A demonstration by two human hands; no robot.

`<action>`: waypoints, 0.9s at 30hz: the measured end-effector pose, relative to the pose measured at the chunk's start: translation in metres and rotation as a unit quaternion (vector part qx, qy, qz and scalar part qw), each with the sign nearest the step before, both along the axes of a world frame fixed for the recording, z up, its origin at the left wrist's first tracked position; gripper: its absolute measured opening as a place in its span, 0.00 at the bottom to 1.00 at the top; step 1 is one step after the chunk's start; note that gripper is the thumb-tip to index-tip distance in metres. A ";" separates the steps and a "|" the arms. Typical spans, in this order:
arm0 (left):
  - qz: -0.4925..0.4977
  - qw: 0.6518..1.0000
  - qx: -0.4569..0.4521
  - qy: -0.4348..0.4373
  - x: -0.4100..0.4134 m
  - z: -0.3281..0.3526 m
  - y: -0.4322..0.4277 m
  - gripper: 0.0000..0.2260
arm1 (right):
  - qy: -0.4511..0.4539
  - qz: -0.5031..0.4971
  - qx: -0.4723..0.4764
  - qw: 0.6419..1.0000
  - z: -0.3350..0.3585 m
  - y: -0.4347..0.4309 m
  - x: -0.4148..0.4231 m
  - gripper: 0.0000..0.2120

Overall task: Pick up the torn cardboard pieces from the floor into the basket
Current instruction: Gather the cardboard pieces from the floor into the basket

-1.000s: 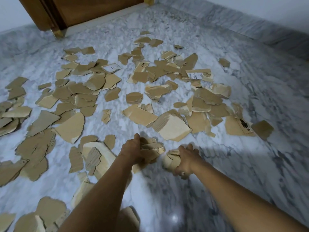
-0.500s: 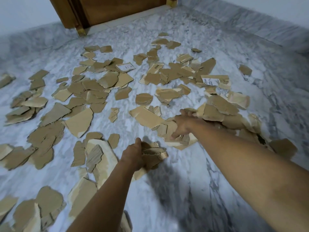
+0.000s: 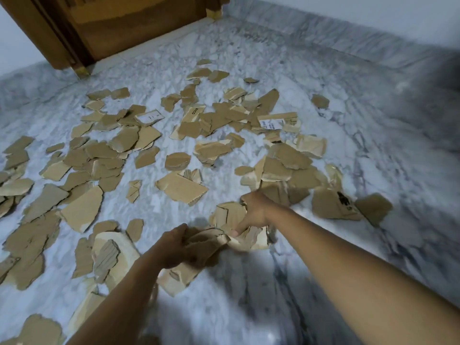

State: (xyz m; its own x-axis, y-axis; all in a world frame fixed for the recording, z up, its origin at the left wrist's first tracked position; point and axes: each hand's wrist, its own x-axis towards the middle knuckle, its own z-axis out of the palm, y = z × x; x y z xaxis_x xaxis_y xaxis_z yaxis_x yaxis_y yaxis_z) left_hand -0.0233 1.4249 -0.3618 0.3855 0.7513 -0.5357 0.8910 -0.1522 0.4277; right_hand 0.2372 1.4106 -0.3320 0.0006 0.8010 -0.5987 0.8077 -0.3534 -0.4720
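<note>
A marble floor (image 3: 323, 282) is seen from above, strewn with torn cardboard pieces (image 3: 181, 186) from 9 o'clock round to 2 o'clock. A wooden door (image 3: 129, 23) stands at 12 o'clock, with a grey skirting (image 3: 323, 38) running off toward 2 o'clock. Both bare forearms are stretched forward from 6 o'clock. A crumpled wad (image 3: 206, 241) of scraps is gripped in the closed fingers of the left hand (image 3: 171, 247), near the centre. Just beside it at 1 o'clock, a second bundle (image 3: 230, 215) is clasped by the right hand (image 3: 256, 207), thumb pressed down along its edge. The two bundles are touching. No basket is in view
</note>
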 end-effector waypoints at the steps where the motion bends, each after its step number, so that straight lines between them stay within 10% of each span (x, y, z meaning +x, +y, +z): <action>1: -0.015 1.000 -0.008 -0.002 0.014 0.006 0.001 0.13 | 0.012 -0.014 -0.003 1.000 0.009 -0.011 0.020 0.42; 15: -0.188 0.982 -0.024 -0.011 0.279 0.065 0.015 0.23 | -0.095 -0.210 -0.048 0.972 0.077 -0.104 0.292 0.43; 18: -0.270 0.961 -0.021 0.053 0.324 0.065 0.006 0.20 | -0.127 -0.199 -0.081 0.968 0.072 -0.117 0.315 0.25; 27: -0.462 0.865 0.138 0.141 0.405 0.012 0.006 0.27 | -0.130 -0.103 -0.036 0.986 -0.010 -0.130 0.306 0.37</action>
State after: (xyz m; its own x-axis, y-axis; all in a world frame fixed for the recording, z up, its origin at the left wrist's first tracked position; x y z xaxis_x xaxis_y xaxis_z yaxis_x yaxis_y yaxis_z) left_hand 0.3820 1.4306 -0.3496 0.7724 0.3066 -0.5563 0.3972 -0.9165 0.0464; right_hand 0.5434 1.2802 -0.3423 0.3193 0.7236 -0.6119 0.8062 -0.5468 -0.2258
